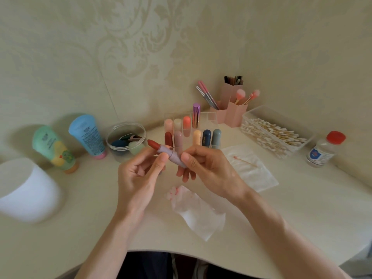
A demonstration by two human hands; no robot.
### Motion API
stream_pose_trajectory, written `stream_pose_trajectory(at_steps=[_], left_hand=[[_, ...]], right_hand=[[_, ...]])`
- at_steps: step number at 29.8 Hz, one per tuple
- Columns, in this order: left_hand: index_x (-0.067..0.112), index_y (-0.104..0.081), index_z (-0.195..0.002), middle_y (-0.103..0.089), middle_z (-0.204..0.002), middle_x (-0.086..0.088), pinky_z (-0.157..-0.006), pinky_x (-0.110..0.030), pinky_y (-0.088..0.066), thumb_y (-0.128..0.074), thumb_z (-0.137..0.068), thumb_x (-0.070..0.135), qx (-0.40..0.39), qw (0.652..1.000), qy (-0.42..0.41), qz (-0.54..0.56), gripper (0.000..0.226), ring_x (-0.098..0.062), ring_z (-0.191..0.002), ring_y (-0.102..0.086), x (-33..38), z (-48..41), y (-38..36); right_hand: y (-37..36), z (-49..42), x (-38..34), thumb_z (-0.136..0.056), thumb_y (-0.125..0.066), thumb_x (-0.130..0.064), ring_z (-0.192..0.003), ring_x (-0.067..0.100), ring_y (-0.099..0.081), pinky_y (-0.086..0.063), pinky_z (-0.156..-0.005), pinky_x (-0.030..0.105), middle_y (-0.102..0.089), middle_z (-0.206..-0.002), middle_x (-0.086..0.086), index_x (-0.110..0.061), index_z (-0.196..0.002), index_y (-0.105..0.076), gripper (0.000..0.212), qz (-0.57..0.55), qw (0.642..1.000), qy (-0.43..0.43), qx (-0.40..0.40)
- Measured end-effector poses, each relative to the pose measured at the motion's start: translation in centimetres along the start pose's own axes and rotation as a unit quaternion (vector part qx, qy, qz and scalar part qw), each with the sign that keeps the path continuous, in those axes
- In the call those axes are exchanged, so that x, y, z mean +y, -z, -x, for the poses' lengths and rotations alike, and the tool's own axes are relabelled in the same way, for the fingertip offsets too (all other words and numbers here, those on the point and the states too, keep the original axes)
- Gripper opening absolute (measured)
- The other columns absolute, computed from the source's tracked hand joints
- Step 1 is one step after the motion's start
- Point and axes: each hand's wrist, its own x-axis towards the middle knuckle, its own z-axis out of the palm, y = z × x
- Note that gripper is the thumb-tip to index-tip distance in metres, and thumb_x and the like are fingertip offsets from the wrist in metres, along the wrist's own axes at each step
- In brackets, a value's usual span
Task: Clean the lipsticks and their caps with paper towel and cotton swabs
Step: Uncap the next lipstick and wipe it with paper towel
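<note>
While my left hand and right hand both pinch one uncapped lipstick over the worktop, there's a stained paper towel underneath and a pink-tipped cotton swab nearby. Guessing we're midway, with the capped lipsticks in the rack left to do.

I see a white tub, a green tube and a blue tube at the worktop's left, beside a clear jar of sponges. Pink brush holders stand in the corner, a red-capped bottle farther right.
</note>
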Motion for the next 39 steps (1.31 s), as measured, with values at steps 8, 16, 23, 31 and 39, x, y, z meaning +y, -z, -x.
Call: stream_pose_trajectory(at_steps=[8, 16, 23, 31, 39], left_hand=[[0.042, -0.08, -0.085, -0.071, -0.074, 0.017, -0.075, -0.02, -0.051, -0.064, -0.092, 0.016, -0.033, 0.998, -0.04, -0.018, 0.032, 0.001, -0.073, -0.062, 1.0, 0.3, -0.6], [0.021, -0.076, -0.115, -0.075, -0.102, 0.006, -0.083, -0.03, -0.055, -0.074, -0.086, 0.021, -0.042, 0.999, 0.001, -0.005, 0.029, -0.009, -0.086, -0.067, 0.1, 0.1, 0.2], [0.002, -0.077, -0.1, -0.068, -0.094, -0.018, -0.071, -0.057, -0.057, -0.075, -0.091, 0.013, -0.097, 0.995, -0.013, -0.012, 0.014, -0.045, -0.071, -0.065, -0.5, 0.1, 0.2], [-0.005, -0.072, -0.099, -0.08, -0.1, -0.004, -0.071, -0.019, -0.053, -0.071, -0.085, 0.014, -0.022, 1.0, 0.007, 0.004, 0.024, -0.011, -0.088, -0.074, -0.1, 0.3, 0.2], [-0.002, -0.071, -0.093, -0.076, -0.087, -0.01, -0.069, -0.021, -0.054, -0.068, -0.089, 0.014, -0.051, 0.999, 0.005, 0.013, 0.017, -0.014, -0.077, -0.071, -0.2, 0.3, 0.2]], right_hand=[[0.2, 0.0, -0.2, -0.11, -0.05, -0.018, -0.065, 0.019, -0.065, -0.052, -0.065, 0.029, -0.072, -0.077, 0.012, -0.001, -0.094, -0.071, 0.031, 0.0, 0.999, -0.016, -0.035], [0.2, 0.3, -1.5, -0.111, -0.046, -0.021, -0.069, 0.023, -0.065, -0.05, -0.068, 0.031, -0.071, -0.084, 0.016, -0.001, -0.098, -0.07, 0.034, -0.089, 0.993, -0.066, -0.03], [0.3, 0.6, -2.2, -0.11, -0.045, -0.03, -0.067, 0.028, -0.064, -0.05, -0.067, 0.036, -0.074, -0.084, 0.017, -0.003, -0.105, -0.074, 0.04, -0.092, 0.989, -0.078, -0.088], [3.0, 0.9, -1.4, -0.068, -0.094, -0.055, -0.07, 0.001, -0.058, -0.045, -0.067, 0.015, -0.067, -0.078, -0.016, -0.034, -0.092, -0.076, 0.036, 0.292, 0.936, -0.129, -0.148], [2.6, 1.0, -1.1, -0.092, -0.081, -0.017, -0.078, 0.001, -0.063, -0.044, -0.069, 0.013, -0.072, -0.086, -0.011, -0.017, -0.092, -0.072, 0.009, 0.217, 0.959, -0.048, -0.176]])
